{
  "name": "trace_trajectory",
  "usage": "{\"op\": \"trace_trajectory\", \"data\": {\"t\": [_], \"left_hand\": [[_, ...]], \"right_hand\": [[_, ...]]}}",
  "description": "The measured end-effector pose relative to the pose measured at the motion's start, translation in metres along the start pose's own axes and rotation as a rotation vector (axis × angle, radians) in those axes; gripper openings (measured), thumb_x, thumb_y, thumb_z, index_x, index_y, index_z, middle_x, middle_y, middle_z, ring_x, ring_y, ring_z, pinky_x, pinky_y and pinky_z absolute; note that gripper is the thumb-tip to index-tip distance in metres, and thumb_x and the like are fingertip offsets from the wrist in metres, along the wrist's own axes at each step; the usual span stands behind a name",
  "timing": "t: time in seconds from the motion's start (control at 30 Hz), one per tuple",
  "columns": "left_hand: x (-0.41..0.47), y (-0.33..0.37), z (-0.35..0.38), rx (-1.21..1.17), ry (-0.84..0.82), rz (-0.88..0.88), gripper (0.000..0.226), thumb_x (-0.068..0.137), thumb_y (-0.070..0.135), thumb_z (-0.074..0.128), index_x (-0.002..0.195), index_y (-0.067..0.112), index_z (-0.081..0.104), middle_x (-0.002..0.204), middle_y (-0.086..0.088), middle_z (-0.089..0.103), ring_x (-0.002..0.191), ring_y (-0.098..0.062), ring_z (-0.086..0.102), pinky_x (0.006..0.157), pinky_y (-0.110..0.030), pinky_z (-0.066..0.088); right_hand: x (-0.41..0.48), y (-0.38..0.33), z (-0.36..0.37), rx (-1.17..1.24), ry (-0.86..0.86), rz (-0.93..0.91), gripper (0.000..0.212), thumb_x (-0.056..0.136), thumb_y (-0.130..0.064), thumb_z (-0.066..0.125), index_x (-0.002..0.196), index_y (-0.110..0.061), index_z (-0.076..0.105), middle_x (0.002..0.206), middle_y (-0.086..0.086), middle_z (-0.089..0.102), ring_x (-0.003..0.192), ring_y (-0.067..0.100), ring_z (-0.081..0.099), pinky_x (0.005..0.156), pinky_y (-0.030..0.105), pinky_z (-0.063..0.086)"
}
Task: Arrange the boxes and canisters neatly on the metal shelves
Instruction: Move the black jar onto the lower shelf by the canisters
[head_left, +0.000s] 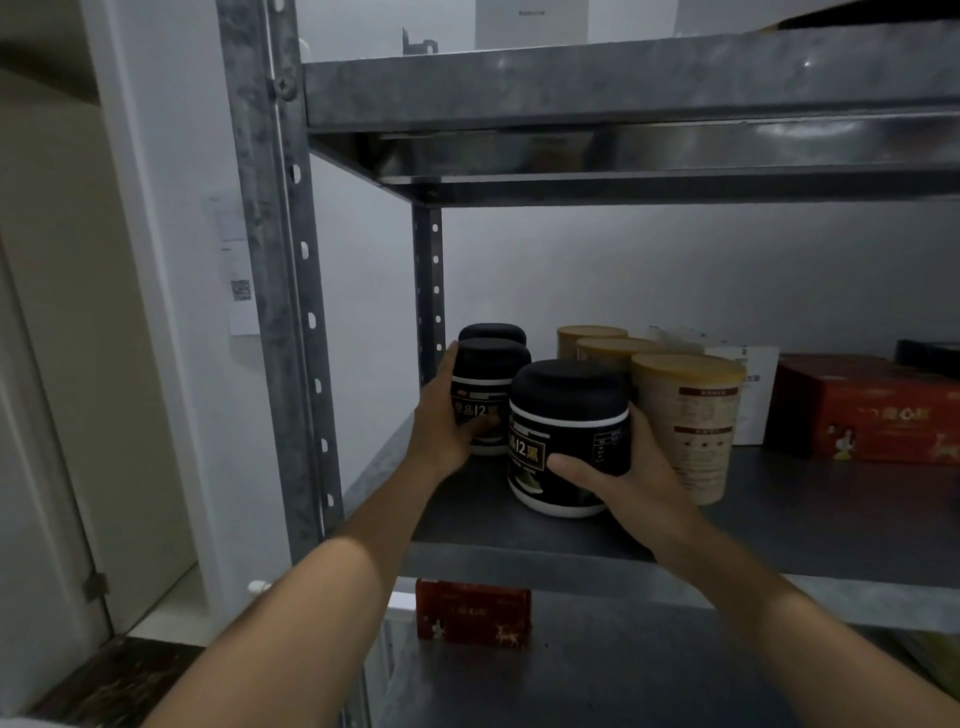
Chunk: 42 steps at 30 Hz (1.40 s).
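Note:
Three black canisters stand in a row at the left end of the middle metal shelf. My left hand grips the middle black canister from its left side. My right hand grips the front black canister from the right, thumb across its label. The rear black canister is mostly hidden behind the others. Three beige canisters with yellow lids stand in a row just to the right, the front one close to my right hand.
A white box and a red box sit further right on the same shelf. Another red box stands on the shelf below. The steel upright rises at the left, with an upper shelf overhead.

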<state>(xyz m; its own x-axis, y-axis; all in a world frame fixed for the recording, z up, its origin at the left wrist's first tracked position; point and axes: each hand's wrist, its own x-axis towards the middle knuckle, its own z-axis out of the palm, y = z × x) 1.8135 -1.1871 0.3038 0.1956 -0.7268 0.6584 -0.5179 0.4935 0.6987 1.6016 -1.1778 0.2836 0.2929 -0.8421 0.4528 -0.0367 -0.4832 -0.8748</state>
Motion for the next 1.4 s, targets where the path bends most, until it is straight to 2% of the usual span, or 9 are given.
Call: {"op": "trace_trajectory", "data": {"t": [0.1, 0.23, 0.5, 0.57, 0.7, 1.03, 1.2, 1.3, 1.4], "left_hand": [[0.009, -0.009, 0.0, 0.029, 0.012, 0.015, 0.074, 0.081, -0.01, 0.069, 0.128, 0.033, 0.032, 0.111, 0.022, 0.05, 0.09, 0.034, 0.046, 0.073, 0.007, 0.035], [0.022, -0.018, 0.001, 0.119, 0.012, 0.003, 0.076, 0.081, 0.008, 0.077, 0.142, 0.027, 0.036, 0.122, 0.011, 0.054, 0.104, 0.007, 0.046, 0.077, 0.007, 0.031], [0.039, -0.038, 0.012, 0.251, 0.062, -0.036, 0.088, 0.074, 0.026, 0.083, 0.146, 0.025, 0.033, 0.13, -0.005, 0.06, 0.122, -0.026, 0.055, 0.101, -0.038, 0.046], [0.037, -0.039, 0.013, 0.248, 0.061, -0.041, 0.09, 0.074, 0.03, 0.082, 0.147, 0.028, 0.03, 0.135, -0.004, 0.057, 0.124, -0.025, 0.053, 0.104, -0.043, 0.044], [0.031, -0.036, 0.012, 0.179, -0.007, -0.047, 0.085, 0.083, 0.021, 0.076, 0.15, 0.027, 0.025, 0.141, 0.0, 0.051, 0.12, -0.008, 0.044, 0.1, -0.027, 0.035], [0.026, -0.037, 0.009, 0.261, 0.056, -0.075, 0.092, 0.079, 0.021, 0.079, 0.151, 0.031, 0.024, 0.131, -0.006, 0.061, 0.12, -0.028, 0.057, 0.093, -0.027, 0.039], [0.009, -0.02, -0.011, 0.044, 0.112, -0.168, 0.068, 0.086, 0.024, 0.073, 0.145, 0.031, 0.039, 0.136, -0.004, 0.056, 0.124, -0.024, 0.053, 0.107, -0.046, 0.043], [-0.016, 0.0, -0.025, -0.235, -0.047, -0.2, 0.061, 0.092, 0.022, 0.066, 0.145, 0.033, 0.039, 0.128, 0.002, 0.06, 0.114, -0.003, 0.058, 0.097, -0.028, 0.05], [-0.034, 0.001, -0.033, -0.353, -0.252, -0.195, 0.083, 0.079, 0.018, 0.076, 0.146, 0.04, 0.033, 0.133, 0.008, 0.056, 0.119, 0.003, 0.054, 0.083, -0.016, 0.052]], "right_hand": [[0.002, 0.0, 0.001, 0.001, -0.017, 0.005, 0.094, 0.062, -0.04, 0.08, 0.141, -0.043, 0.029, 0.114, -0.035, 0.048, 0.096, -0.022, 0.049, 0.07, 0.003, 0.044], [0.003, 0.002, 0.001, 0.004, -0.024, 0.007, 0.084, 0.068, -0.033, 0.08, 0.133, -0.046, 0.029, 0.113, -0.035, 0.048, 0.09, -0.031, 0.049, 0.067, -0.002, 0.043], [0.004, 0.004, 0.001, -0.02, -0.015, 0.007, 0.086, 0.073, -0.027, 0.082, 0.139, -0.041, 0.03, 0.116, -0.033, 0.048, 0.093, -0.029, 0.049, 0.07, -0.001, 0.044], [0.003, 0.002, 0.0, -0.024, -0.011, 0.015, 0.089, 0.072, -0.031, 0.083, 0.141, -0.041, 0.029, 0.116, -0.034, 0.048, 0.096, -0.025, 0.048, 0.071, 0.001, 0.044], [0.001, 0.001, 0.0, -0.033, -0.002, 0.022, 0.091, 0.073, -0.031, 0.083, 0.145, -0.039, 0.028, 0.115, -0.035, 0.047, 0.099, -0.022, 0.046, 0.073, 0.002, 0.041], [0.001, 0.0, 0.0, -0.076, 0.007, 0.04, 0.09, 0.074, -0.032, 0.082, 0.146, -0.036, 0.028, 0.114, -0.034, 0.048, 0.096, -0.022, 0.047, 0.072, 0.002, 0.042], [0.001, 0.0, -0.001, -0.096, -0.002, 0.056, 0.091, 0.075, -0.034, 0.081, 0.148, -0.036, 0.027, 0.115, -0.034, 0.047, 0.099, -0.019, 0.045, 0.076, 0.005, 0.038], [0.002, -0.001, -0.001, -0.114, -0.021, 0.095, 0.094, 0.078, -0.039, 0.078, 0.151, -0.029, 0.02, 0.12, -0.024, 0.046, 0.108, -0.005, 0.048, 0.085, 0.012, 0.039], [0.008, -0.004, 0.001, -0.162, -0.107, 0.133, 0.095, 0.082, -0.042, 0.074, 0.149, -0.019, 0.011, 0.131, -0.015, 0.036, 0.119, 0.003, 0.04, 0.089, 0.015, 0.039]]}}
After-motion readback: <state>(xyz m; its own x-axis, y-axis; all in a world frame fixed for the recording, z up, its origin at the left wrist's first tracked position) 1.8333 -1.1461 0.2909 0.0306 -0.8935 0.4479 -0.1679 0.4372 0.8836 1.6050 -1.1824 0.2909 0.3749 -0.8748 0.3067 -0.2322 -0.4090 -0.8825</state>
